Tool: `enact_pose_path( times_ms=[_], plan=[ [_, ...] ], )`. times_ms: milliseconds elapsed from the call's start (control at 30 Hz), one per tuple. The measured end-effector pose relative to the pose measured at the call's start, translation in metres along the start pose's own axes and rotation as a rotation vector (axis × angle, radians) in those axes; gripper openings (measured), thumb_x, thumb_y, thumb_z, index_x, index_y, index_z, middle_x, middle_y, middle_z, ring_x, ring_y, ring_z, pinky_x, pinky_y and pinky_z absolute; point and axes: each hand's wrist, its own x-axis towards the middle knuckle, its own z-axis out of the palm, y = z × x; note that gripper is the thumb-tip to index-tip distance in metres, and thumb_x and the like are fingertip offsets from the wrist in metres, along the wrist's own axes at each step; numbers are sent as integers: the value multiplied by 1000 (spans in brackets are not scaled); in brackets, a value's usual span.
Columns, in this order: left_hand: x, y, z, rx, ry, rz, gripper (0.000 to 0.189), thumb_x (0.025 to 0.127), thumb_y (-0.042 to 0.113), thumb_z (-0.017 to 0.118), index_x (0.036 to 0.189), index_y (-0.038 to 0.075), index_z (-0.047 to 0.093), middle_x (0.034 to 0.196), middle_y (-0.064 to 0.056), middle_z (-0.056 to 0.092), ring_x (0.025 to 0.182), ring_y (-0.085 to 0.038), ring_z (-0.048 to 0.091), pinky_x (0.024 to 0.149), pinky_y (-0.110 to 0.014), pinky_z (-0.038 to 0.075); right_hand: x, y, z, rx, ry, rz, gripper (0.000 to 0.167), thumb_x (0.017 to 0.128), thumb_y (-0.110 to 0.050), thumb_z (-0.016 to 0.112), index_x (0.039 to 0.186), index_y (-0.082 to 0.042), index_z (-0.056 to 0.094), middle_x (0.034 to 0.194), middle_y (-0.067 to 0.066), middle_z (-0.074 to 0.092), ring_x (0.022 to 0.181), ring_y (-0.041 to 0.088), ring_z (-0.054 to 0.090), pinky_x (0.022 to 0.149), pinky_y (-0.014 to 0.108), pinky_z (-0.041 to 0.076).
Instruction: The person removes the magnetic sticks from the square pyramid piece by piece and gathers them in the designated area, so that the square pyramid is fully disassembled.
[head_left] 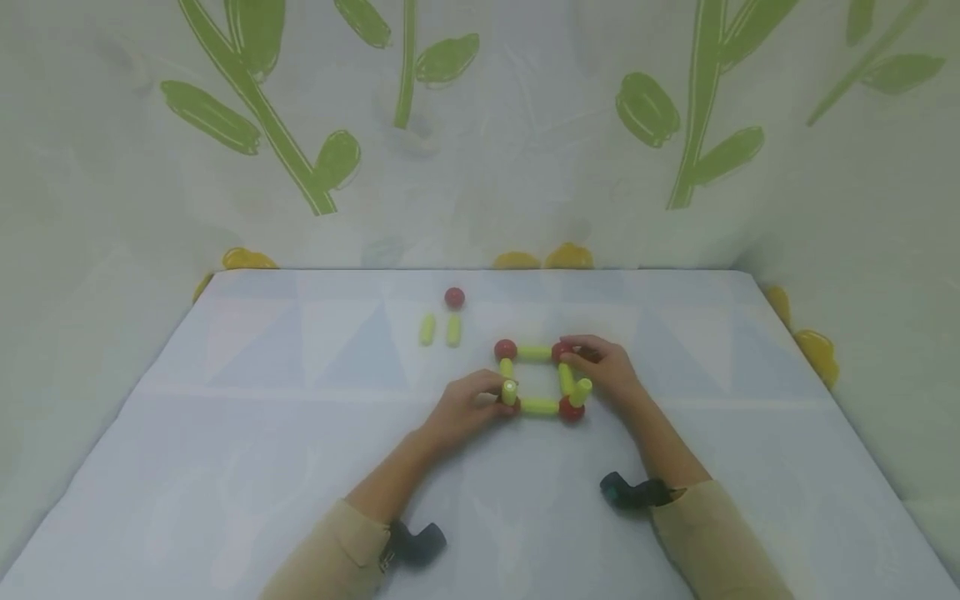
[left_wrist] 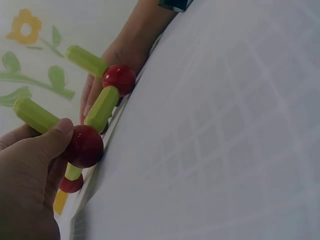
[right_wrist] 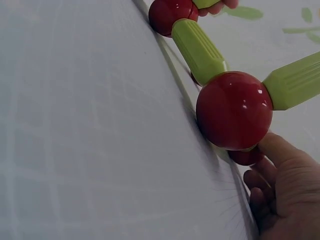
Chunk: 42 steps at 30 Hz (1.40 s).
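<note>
A square frame of yellow-green rods and red balls lies on the table, with one ball at each corner. At its near left corner, my left hand (head_left: 463,408) pinches the red ball (left_wrist: 86,146) at the foot of an upright rod (left_wrist: 36,115). The fingers of my right hand (head_left: 611,372) grip the far right red ball (right_wrist: 245,156), partly covering it. Another upright rod (head_left: 582,390) stands on the near right red ball (right_wrist: 234,110), which neither hand touches. The far left red ball (head_left: 506,349) joins two rods of the square.
Behind the square, toward the back of the table (head_left: 300,483), lie a loose red ball (head_left: 454,297) and two loose rods, the left rod (head_left: 427,329) and the right rod (head_left: 453,330). A wall (head_left: 517,167) with painted plants rises behind the table's back edge.
</note>
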Motion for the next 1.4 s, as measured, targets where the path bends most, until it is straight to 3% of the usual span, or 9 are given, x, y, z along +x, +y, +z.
enact_pose_path(
  times_ms=[233,467,533,667,800,933,1100,1300,1400],
  plan=[
    [1,1,-3,-20,-32,-49,18,82,9,72,97,13,64,101,1,66,102,-8,61,91,-26,50,1,-1,0,-5,6,-21,44,83,-44,69,119,-18,65,107,3,65,91,20,55,77,28,47],
    [4,-1,-2,17,12,108,22,78,3,74,96,8,64,98,-5,68,98,-15,63,89,-27,51,4,-4,-2,3,7,-45,43,83,-42,69,119,-18,65,109,4,65,93,21,56,82,31,48],
    [5,0,-2,43,32,116,22,77,3,75,96,8,65,98,-5,68,98,-16,63,89,-27,51,4,-6,-3,-1,3,-37,44,83,-43,69,119,-18,65,111,3,65,95,21,57,84,32,48],
    [7,7,-5,47,58,-64,27,79,7,75,104,10,66,102,-1,67,100,-13,62,88,-27,51,5,-9,-5,-4,-10,1,48,82,-48,68,121,-21,63,114,1,64,98,21,57,87,33,49],
    [6,11,-7,-61,68,-262,54,83,8,71,133,11,51,108,-3,64,101,-16,62,90,-29,51,5,-7,-3,0,-7,17,49,81,-51,68,121,-23,63,113,0,64,99,20,57,87,33,49],
    [1,10,-9,-206,83,-303,74,85,3,67,147,8,27,113,-12,58,102,-23,60,90,-28,50,1,-3,2,7,-6,12,46,82,-48,68,120,-22,64,112,0,65,98,19,58,87,32,49],
    [-6,10,-11,-329,101,-343,71,86,1,65,146,5,28,121,-17,57,109,-27,58,95,-28,48,-3,2,7,10,-14,30,46,81,-48,69,119,-22,64,112,0,65,98,19,58,87,32,49],
    [-3,7,-11,-345,-25,-517,71,87,19,68,148,24,30,133,-3,51,118,-21,53,97,-31,46,-3,1,2,23,-6,11,41,82,-45,70,117,-23,65,111,-1,66,99,20,58,88,35,49],
    [0,6,-11,-360,-80,-541,75,84,19,71,147,24,30,130,-6,52,116,-24,54,96,-34,48,-1,0,-2,11,-7,-10,43,83,-44,69,118,-21,65,113,0,65,99,20,58,87,33,49]
  ],
)
